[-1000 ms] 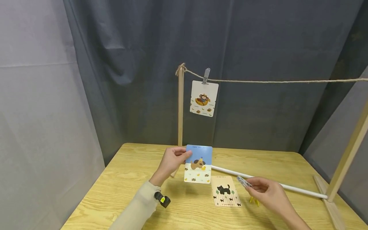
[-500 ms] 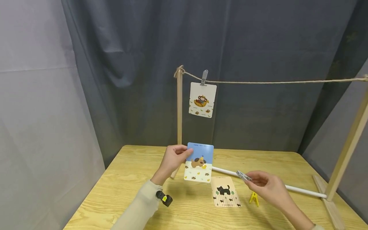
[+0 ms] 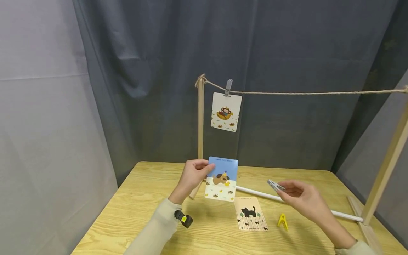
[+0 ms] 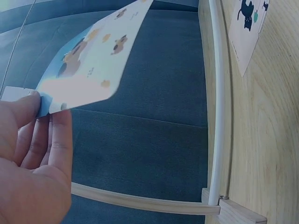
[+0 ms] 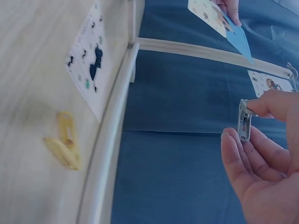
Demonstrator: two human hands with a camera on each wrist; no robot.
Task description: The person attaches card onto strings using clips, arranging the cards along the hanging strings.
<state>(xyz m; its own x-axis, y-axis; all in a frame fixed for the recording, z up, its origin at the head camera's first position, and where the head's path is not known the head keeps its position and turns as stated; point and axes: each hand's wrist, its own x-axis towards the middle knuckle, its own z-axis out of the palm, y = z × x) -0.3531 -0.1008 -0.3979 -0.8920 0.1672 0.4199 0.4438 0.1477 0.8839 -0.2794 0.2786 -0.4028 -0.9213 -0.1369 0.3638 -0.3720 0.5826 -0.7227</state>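
Observation:
My left hand (image 3: 192, 179) pinches the left edge of a dog card (image 3: 221, 179), blue above and white below, held upright over the table. In the left wrist view the thumb lies on the face of that card (image 4: 100, 65). My right hand (image 3: 301, 198) holds a grey clothespin (image 3: 276, 185) between thumb and fingers, above the table to the right. The right wrist view shows the same clothespin (image 5: 244, 120) at the fingertips. Below and between the hands, a cat card (image 3: 251, 214) lies flat on the table. Beside it stands a yellow clothespin (image 3: 282, 222).
A twine line (image 3: 302, 93) runs between two wooden posts, tied to the left post (image 3: 200, 120). From it hangs a monkey card (image 3: 226, 112) under a grey clothespin (image 3: 228, 87). A white rod (image 3: 258, 193) crosses the wooden table (image 3: 137, 205) low between the posts.
My right hand has risen and moved slightly right with the grey clothespin, uncovering the yellow one. The dog card in my left hand has shifted slightly up and right.

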